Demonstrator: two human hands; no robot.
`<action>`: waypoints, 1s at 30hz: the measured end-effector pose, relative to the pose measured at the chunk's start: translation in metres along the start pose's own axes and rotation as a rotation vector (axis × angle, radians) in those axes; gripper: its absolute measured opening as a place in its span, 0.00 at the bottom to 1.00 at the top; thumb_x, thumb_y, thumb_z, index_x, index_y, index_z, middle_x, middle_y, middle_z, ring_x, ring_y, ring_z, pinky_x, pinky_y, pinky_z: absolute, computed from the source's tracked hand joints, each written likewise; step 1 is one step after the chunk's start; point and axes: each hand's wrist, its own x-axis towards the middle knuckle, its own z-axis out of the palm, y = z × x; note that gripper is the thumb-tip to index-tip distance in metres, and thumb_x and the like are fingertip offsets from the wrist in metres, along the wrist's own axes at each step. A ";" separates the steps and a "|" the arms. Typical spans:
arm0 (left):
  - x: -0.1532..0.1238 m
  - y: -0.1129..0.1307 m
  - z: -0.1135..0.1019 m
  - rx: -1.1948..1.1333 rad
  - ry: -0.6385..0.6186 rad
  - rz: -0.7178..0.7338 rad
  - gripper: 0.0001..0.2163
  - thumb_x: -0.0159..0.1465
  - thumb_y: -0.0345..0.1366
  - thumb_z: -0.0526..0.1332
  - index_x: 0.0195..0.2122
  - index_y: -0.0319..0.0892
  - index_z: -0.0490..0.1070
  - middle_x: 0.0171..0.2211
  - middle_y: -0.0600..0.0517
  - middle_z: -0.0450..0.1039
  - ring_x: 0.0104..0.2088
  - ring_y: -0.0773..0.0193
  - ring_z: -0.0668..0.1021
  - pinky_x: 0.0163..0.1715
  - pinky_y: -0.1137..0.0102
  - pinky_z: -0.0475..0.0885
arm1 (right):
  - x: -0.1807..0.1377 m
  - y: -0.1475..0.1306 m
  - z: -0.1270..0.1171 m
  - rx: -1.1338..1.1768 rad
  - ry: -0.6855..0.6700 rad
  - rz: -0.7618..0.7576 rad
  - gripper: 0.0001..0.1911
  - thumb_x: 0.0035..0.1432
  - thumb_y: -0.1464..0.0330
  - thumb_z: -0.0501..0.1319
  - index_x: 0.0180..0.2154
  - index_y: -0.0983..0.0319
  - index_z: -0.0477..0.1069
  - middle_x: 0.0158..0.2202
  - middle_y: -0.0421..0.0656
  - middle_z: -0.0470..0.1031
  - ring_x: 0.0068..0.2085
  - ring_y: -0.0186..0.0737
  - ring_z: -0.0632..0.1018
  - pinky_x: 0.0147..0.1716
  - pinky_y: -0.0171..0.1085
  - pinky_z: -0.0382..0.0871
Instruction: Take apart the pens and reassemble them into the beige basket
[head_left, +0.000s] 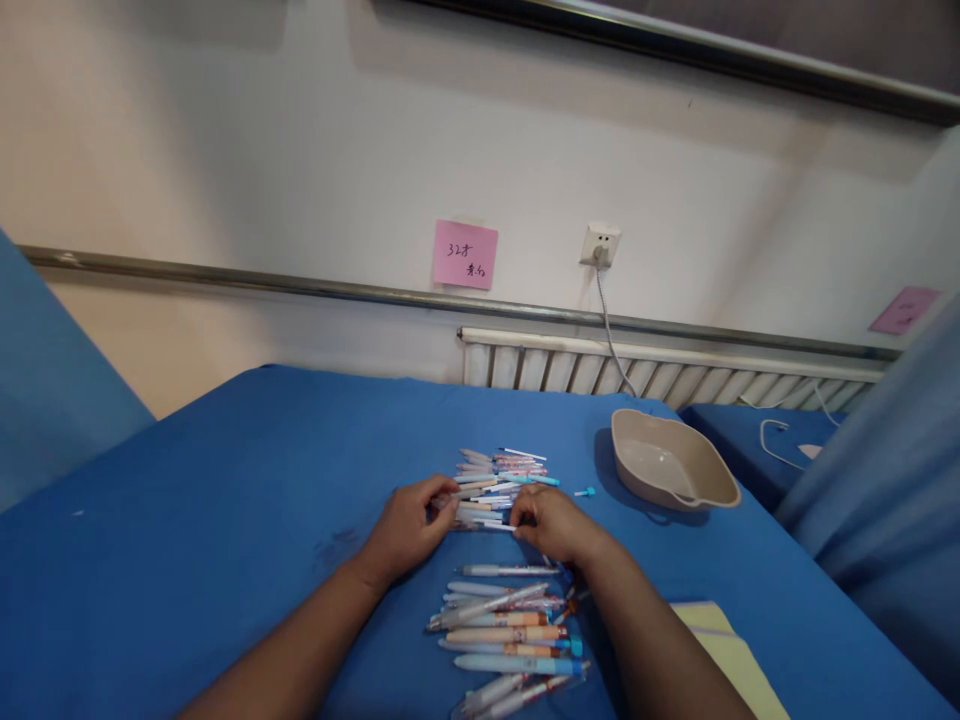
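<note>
Near edge of the blue table: a loose row of pens lying crosswise between the two forearms, mostly white, peach and light-blue barrels, some overlapping. Just right of them, at the near right corner, a yellow pad, partly cut off by the frame.

Farther in, toward the middle of the table: left hand and right hand facing each other, fingertips pinched on the two ends of one thin pen held level just above the cloth. Both hands curled, thumbs and forefingers closed on that pen.

Right behind the hands, touching or nearly touching them: a second pile of pens, stacked crosswise, thinner parts mixed in. Just beside its right end, a small teal cap lying alone.

Toward the far right corner: a beige dish, shallow, upright, well apart from the pile.

Beyond the far edge: a radiator, a wall socket with a cable hanging down, a pink note.
</note>
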 end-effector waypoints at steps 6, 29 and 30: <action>-0.001 0.000 0.004 0.003 -0.052 0.017 0.09 0.60 0.38 0.53 0.36 0.42 0.71 0.30 0.52 0.74 0.31 0.63 0.74 0.33 0.72 0.66 | -0.002 -0.006 -0.007 -0.114 0.012 0.016 0.07 0.48 0.71 0.63 0.32 0.59 0.74 0.35 0.42 0.73 0.40 0.39 0.72 0.41 0.34 0.61; -0.030 0.030 0.026 0.197 -0.321 0.241 0.06 0.58 0.36 0.58 0.36 0.46 0.73 0.34 0.51 0.74 0.38 0.60 0.73 0.39 0.70 0.65 | -0.034 -0.031 0.006 0.122 0.251 0.104 0.06 0.54 0.71 0.57 0.33 0.61 0.72 0.31 0.40 0.75 0.32 0.35 0.73 0.31 0.31 0.62; -0.031 0.031 0.028 0.220 -0.321 0.238 0.06 0.58 0.35 0.58 0.36 0.45 0.73 0.34 0.51 0.74 0.37 0.60 0.73 0.39 0.69 0.64 | -0.039 -0.031 0.011 0.146 0.250 0.140 0.06 0.55 0.71 0.56 0.34 0.61 0.72 0.31 0.40 0.76 0.32 0.35 0.73 0.31 0.32 0.63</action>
